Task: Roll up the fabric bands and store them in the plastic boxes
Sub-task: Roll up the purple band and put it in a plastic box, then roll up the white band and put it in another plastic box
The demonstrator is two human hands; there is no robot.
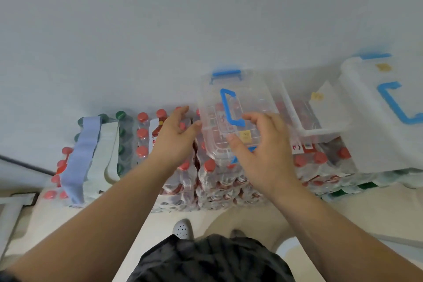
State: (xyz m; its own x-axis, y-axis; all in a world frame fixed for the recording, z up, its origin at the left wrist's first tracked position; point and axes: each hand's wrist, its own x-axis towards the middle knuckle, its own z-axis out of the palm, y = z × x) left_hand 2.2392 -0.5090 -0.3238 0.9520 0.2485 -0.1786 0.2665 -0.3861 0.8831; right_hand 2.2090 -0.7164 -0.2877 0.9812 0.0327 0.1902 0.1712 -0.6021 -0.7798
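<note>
A small clear plastic box (249, 91) with a blue handle and blue clasps sits lid-on atop shrink-wrapped bottle packs. My left hand (175, 135) is at the box's left side, fingers relaxed, thumb touching its edge. My right hand (258, 146) hovers over the lid's near end, fingers spread, holding nothing. A pale blue fabric band (80, 158) and a pale green fabric band (105, 151) lie flat and unrolled across the bottle packs on the left.
Stacked packs of red-capped bottles (217, 178) and green-capped bottles (122, 135) stand against a white wall. An open clear box (304, 117) and a larger white box (377, 107) with a blue handle sit at the right. My feet are on the floor below.
</note>
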